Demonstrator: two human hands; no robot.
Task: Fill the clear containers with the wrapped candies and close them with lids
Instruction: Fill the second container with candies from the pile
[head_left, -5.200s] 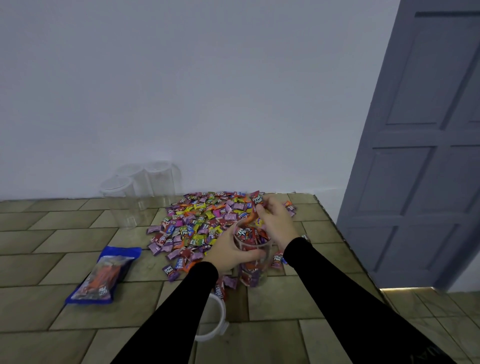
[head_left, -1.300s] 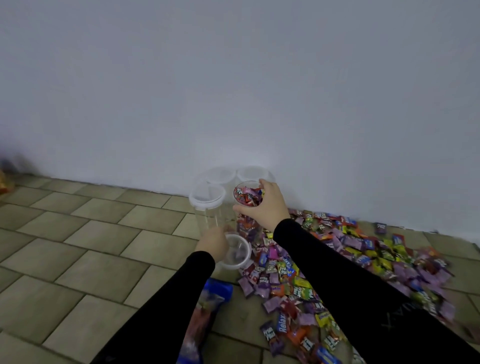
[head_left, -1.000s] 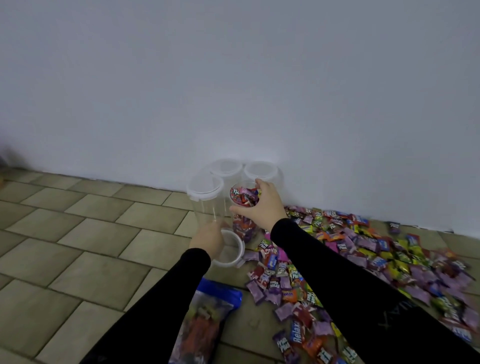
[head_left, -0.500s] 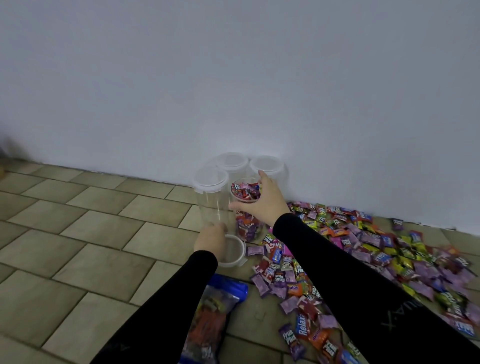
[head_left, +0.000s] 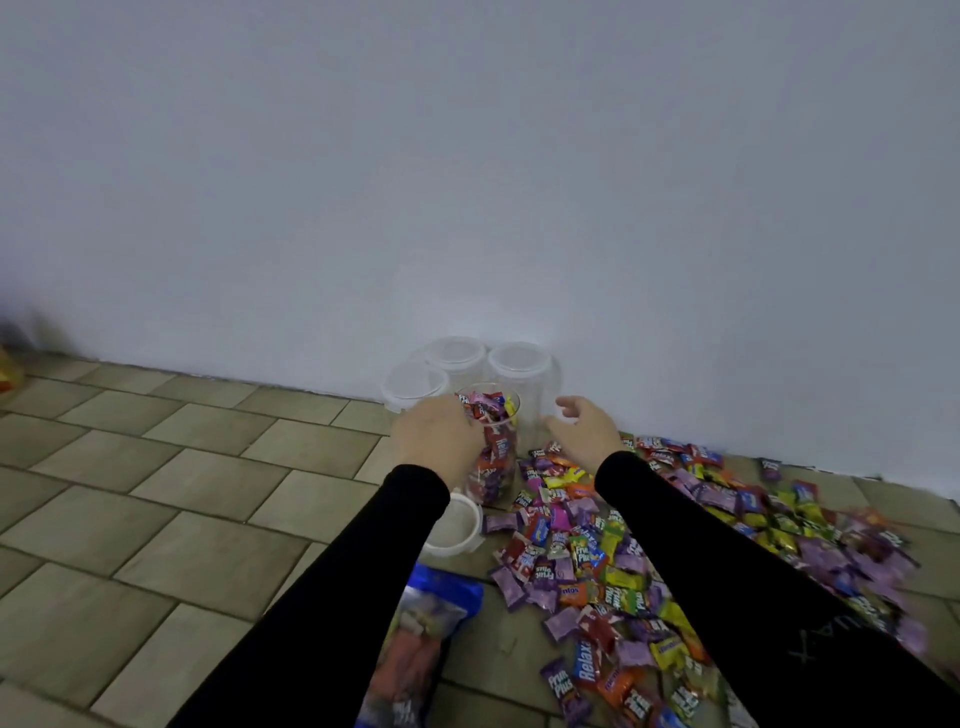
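The filled container (head_left: 493, 447) stands upright on the tiled floor (head_left: 208, 493), at the centre of the view, packed to the rim with wrapped candies and still open at the top. It is judged stiff but thin-walled and smooth, so it could slip or flex if squeezed; loaded as it is, it is probably moderately heavy, and it is best taken round the wall below the rim. The left hand (head_left: 439, 441) is laid against its 9 o'clock side, the fingers (head_left: 467, 426) curled at the rim; whether they truly grip cannot be told. The right hand (head_left: 584, 428) is held apart at 3 o'clock, its fingers relaxed and holding nothing. The loose lid (head_left: 452, 530) lies at 7 o'clock of the container, light and easily pinched by its edge. Three lidded empty containers (head_left: 519, 369) stand at 12 o'clock by the wall. The candy pile (head_left: 649, 545) spreads toward 4 o'clock, and a blue bag (head_left: 421, 639) lies at 6 o'clock.
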